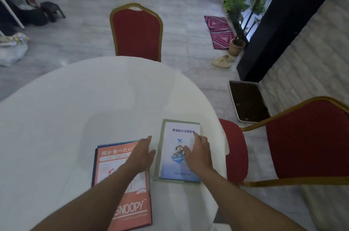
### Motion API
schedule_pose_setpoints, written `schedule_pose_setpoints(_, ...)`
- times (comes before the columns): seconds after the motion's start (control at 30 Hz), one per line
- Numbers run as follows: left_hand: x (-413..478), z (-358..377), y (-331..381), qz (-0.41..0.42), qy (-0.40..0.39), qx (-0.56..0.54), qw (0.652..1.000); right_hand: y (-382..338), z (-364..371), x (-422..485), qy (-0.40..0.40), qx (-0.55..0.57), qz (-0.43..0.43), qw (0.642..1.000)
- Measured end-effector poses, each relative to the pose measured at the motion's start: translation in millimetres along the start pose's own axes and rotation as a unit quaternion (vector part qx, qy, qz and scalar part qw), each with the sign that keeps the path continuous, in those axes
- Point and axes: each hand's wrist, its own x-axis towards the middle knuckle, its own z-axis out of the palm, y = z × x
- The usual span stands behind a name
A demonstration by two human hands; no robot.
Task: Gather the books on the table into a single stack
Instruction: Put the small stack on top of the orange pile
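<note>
Two piles of books lie near the front of a round white table (75, 108). On the left, an orange Snoopy book (113, 166) rests on a dark blue book whose edges show beneath it. On the right, a white and blue book with an aeroplane picture (175, 147) lies on a larger green book (158, 164). My left hand (142, 155) hovers flat, fingers apart, over the gap between the piles and the orange book's right edge. My right hand (198, 153) lies palm down on the white and blue book, fingers spread.
A red chair with a gold frame (137, 32) stands at the table's far side. Another red chair (302, 140) is close on the right. A tray of soil (247, 100), a potted plant (237, 45) and slippers (222, 61) are on the floor beyond.
</note>
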Motion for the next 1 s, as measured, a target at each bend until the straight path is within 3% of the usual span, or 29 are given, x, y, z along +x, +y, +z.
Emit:
schedule_pose_setpoints(0.17, -32.3, -25.6, -23.1, 0.037, 0.09, -0.045, 0.994, -42.6, 22.3, -13.3, -0.088, 0.006, -0.077, 0.993)
schedule_pose_setpoints(0.3, -52.9, -34.9, -46.8, 0.069, 0.132, -0.081, 0.985, -69.0, 44.4, -24.3, -0.113, -0.022, -0.106, 0.988)
schedule_pose_setpoints(0.5, -66.7, -38.2, -99.5, -0.098, 0.171, -0.031, 0.98, -85.3, 64.8, -32.9, -0.157, -0.05, -0.108, 0.98)
schedule_pose_setpoints(0.6, -74.2, -41.5, -115.3, -0.235, 0.145, -0.009, 0.961, -91.4, 76.1, -38.7, -0.184, -0.061, -0.084, 0.977)
schedule_pose_setpoints(0.67, -75.6, -40.1, -122.1, -0.281, 0.119, -0.003, 0.952, -93.1, 87.7, -41.1, -0.203, -0.06, -0.051, 0.976)
schedule_pose_setpoints(0.8, -71.6, -30.8, -133.1, -0.31, 0.098, -0.057, 0.944, -96.3, 103.5, -42.2, -0.241, -0.101, -0.028, 0.965)
schedule_pose_setpoints(1.0, -63.4, -23.8, -135.4, -0.287, 0.071, -0.022, 0.955, -102.1, 114.8, -38.1, -0.221, -0.135, 0.002, 0.966)
